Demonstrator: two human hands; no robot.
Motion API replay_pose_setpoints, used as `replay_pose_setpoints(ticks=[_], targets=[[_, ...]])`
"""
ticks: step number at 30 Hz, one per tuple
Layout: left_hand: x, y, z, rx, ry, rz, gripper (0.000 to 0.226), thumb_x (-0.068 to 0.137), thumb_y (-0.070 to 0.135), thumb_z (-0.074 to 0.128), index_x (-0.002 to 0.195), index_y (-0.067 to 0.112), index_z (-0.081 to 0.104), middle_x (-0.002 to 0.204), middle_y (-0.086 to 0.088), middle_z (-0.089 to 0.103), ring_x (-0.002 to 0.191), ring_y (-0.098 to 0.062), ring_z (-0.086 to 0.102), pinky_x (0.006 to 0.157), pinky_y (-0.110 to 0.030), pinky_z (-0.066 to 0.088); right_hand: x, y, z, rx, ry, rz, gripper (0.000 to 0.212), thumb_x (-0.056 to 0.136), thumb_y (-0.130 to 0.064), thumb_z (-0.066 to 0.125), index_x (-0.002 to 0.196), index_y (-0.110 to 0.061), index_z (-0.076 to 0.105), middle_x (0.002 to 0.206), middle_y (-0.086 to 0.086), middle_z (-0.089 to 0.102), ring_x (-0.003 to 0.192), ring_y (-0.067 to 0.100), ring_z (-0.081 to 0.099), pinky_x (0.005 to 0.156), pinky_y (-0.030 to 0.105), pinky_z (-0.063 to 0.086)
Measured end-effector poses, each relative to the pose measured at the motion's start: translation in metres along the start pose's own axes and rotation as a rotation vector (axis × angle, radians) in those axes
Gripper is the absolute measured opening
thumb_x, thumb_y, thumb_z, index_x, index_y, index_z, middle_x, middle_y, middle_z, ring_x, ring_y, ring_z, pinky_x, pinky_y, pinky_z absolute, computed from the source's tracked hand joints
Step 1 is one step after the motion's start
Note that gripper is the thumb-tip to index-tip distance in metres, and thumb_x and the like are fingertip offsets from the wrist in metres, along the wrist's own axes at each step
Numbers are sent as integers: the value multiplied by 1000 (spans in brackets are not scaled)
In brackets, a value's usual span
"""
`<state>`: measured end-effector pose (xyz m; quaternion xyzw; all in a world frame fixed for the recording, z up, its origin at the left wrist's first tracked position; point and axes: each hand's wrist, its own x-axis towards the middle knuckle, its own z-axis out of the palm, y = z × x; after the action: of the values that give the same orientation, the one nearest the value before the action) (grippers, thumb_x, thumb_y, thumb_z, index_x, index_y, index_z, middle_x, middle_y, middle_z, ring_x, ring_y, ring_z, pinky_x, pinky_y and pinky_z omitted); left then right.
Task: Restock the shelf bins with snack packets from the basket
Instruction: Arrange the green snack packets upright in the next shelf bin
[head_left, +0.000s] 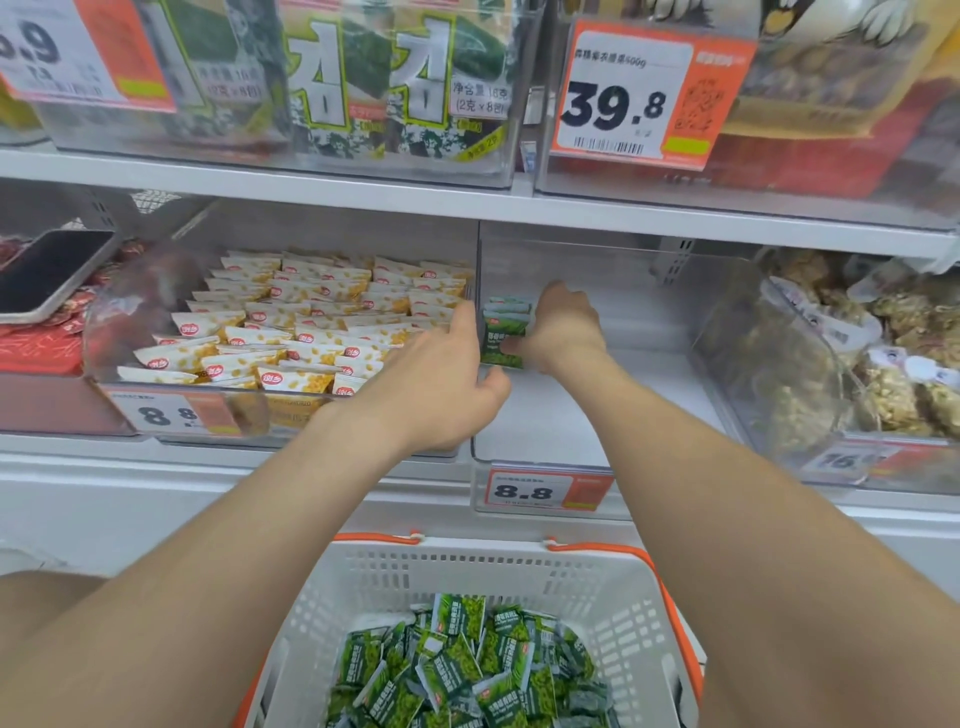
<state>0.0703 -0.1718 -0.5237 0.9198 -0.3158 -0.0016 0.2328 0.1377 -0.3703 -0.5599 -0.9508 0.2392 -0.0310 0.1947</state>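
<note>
Middle bin: the clear bin (561, 415) above the 8.8 price tag (540, 491) holds only a short green packet row (500, 332), set against its left wall towards the back.
Basket: the white basket (467, 558) with orange handles sits below the shelf, with a loose heap of basket packets (467, 670), green and lying at all angles.
Left-hand bin: the yellow-packet bin (130, 312) is packed with neat overlapping rows of white-and-yellow packets.
Right-hand bin: the far bin (727, 338) holds clear-wrapped brownish snacks.
Packet orientation: the green packet row stands upright, long axis vertical, printed faces towards the camera, one packet behind another.
Right hands entry: the right hand (566, 327) grips the row from its right side, thumb across the front packet, fingers curled behind.
Left hands entry: the left hand (447, 374) is spread with relaxed fingers at the bin's left wall, holding nothing; whether its thumb touches the row cannot be told.
</note>
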Motion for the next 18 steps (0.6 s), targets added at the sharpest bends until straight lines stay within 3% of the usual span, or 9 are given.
replay_pose_setpoints(ticks=[3,5,7,9,11,14,16,18], targets=[[0,1,-1,19,7,7,38,99,40,49,126,15,40,83,-6,60,84,-30,59,76,-48,53,-2,-1,1,-14,-13,-4,58,69,-49,88,107,-12,62,103,10,68,84,29,72,64,33,61],[0,1,-2,40,14,11,37,99,43,49,122,15,42,84,-6,59,84,-31,59,76,-49,53,-2,0,5,-52,-46,-41,48,70,-52,82,94,-15,63,96,10,71,77,22,67,48,23,43],[-1,1,-3,73,21,-2,37,99,47,48,119,16,43,86,-6,60,85,-33,59,75,-48,53,-5,1,6,-79,-71,-72,42,73,-51,76,88,-15,61,91,8,69,76,20,60,46,23,32],[-2,0,-2,104,41,-19,39,99,52,47,116,17,45,88,-7,61,87,-35,61,73,-47,54,-14,3,2,-85,-107,-121,28,81,-38,71,86,-12,62,85,6,66,81,23,60,51,24,39],[-4,0,0,142,107,-28,42,100,56,45,112,16,48,91,-8,64,90,-36,62,68,-42,50,-24,8,-3,-44,-166,-183,20,87,-28,68,95,-9,71,96,8,69,96,27,63,70,29,54],[-12,3,0,169,240,-10,47,103,57,42,119,13,52,104,-11,67,99,-36,62,70,-42,46,-51,14,-19,4,-197,-245,29,91,-17,61,117,-10,72,116,11,70,112,30,62,93,35,55],[-21,8,-2,112,308,6,46,104,52,42,126,13,52,115,-11,65,106,-35,60,80,-45,50,-70,18,-31,52,-127,-287,33,91,-13,54,120,-13,72,117,7,71,115,29,62,96,32,51],[-31,12,-3,52,394,65,35,103,42,49,126,16,53,118,-7,61,109,-31,57,89,-47,49,-96,21,-46,107,0,-352,32,93,-11,49,114,-15,73,93,-1,71,102,26,63,89,27,49]])
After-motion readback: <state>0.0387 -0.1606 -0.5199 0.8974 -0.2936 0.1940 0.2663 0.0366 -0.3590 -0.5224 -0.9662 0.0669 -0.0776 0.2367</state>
